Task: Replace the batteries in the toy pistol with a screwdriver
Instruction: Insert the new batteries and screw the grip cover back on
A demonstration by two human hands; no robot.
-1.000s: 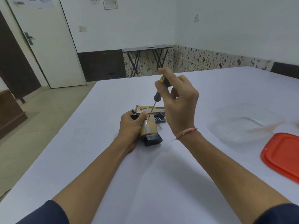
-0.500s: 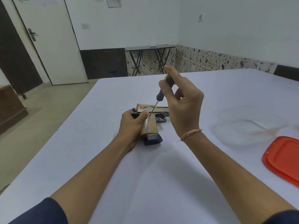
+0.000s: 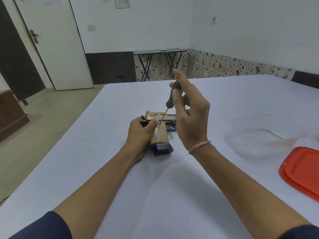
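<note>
A gold and black toy pistol [image 3: 159, 137] lies on its side on the white table [image 3: 103, 152], grip pointing toward me. My left hand [image 3: 140, 133] grips the pistol at the back of its grip and holds it down. My right hand [image 3: 188, 116] pinches the dark handle of a small screwdriver [image 3: 171, 97] between thumb and fingers, index finger raised along the top. The thin shaft slants down to the left and its tip touches the pistol's side just above the grip, beside my left thumb.
A clear plastic container [image 3: 262, 133] stands to the right of the pistol, and its red lid [image 3: 303, 171] lies at the table's right edge. Beyond the table are a folding table [image 3: 160, 52] against the wall and a white door [image 3: 57, 42] at the left.
My right hand has turned the screwdriver handle slightly, so less of its yellow part shows. The tip stays on the same spot and my left hand keeps its grip.
</note>
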